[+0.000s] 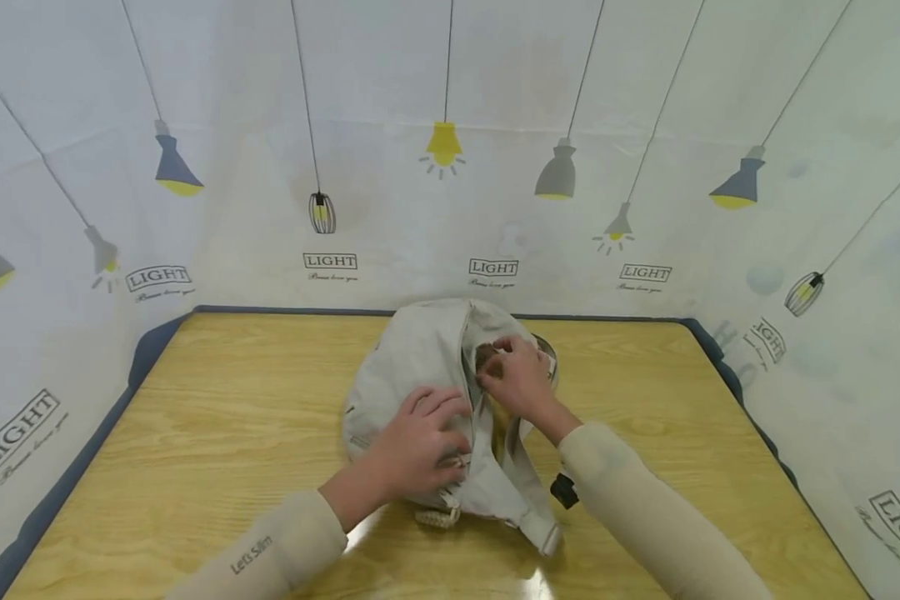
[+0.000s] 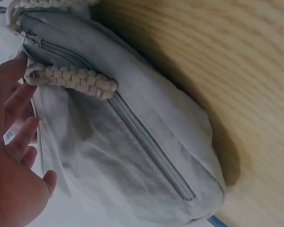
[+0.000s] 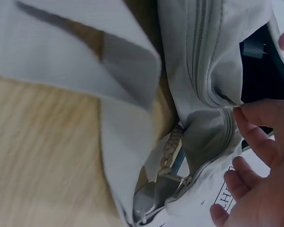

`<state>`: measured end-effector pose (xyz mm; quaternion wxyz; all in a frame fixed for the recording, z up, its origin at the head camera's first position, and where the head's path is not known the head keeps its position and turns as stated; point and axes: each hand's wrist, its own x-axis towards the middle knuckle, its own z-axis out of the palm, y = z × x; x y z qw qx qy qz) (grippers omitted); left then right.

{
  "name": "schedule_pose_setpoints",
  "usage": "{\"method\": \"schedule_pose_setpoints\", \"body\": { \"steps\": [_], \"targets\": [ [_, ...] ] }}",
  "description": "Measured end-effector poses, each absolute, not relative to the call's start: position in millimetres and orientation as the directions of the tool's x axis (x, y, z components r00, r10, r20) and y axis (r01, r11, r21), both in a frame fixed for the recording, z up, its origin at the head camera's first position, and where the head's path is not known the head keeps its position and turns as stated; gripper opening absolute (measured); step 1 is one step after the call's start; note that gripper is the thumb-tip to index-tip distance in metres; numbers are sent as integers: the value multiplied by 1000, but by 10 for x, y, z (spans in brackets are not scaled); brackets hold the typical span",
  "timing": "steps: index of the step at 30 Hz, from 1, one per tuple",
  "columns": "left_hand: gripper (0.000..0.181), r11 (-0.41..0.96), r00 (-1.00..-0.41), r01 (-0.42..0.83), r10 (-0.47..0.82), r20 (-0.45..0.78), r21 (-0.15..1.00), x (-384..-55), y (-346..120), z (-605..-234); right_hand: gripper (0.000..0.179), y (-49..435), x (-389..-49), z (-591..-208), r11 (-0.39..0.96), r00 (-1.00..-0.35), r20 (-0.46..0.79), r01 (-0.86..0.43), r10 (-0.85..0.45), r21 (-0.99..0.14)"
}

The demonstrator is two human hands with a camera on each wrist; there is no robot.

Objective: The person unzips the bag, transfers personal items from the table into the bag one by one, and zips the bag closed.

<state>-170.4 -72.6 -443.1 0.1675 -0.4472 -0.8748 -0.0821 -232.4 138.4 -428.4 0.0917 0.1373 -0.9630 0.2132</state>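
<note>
A pale grey fabric bag (image 1: 412,358) with zippers lies on the wooden table, its main opening parted. My left hand (image 1: 423,446) holds the left edge of that opening; in the left wrist view its thumb reaches the fabric beside a braided cord pull (image 2: 78,80). Across the gap, my right hand (image 1: 519,377) pinches the opposite zippered edge between thumb and finger, as the right wrist view shows. Inside the dark interior sits a black plug (image 3: 254,48) with two prongs. The rest of the contents is hidden.
A wide grey strap (image 3: 125,151) trails off the bag's right side, with a black buckle (image 1: 565,490) on the table (image 1: 217,425). Another braided pull (image 1: 437,518) hangs at the near end. White sheets (image 1: 390,75) printed with lamps surround the table.
</note>
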Motion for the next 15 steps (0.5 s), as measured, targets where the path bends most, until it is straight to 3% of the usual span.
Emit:
{"method": "schedule_pose_setpoints", "body": {
  "steps": [6,15],
  "targets": [
    [9,605,-548,795,752,365,-52,-1671,-639,-4491,13,1558,-2101,-4358,884,-945,171,-323,-280,-338],
    [8,604,-507,794,723,470,-71,-1711,-607,-4493,19,1712,-1732,-4355,783,-897,76,-418,-435,-460]
  ]
}}
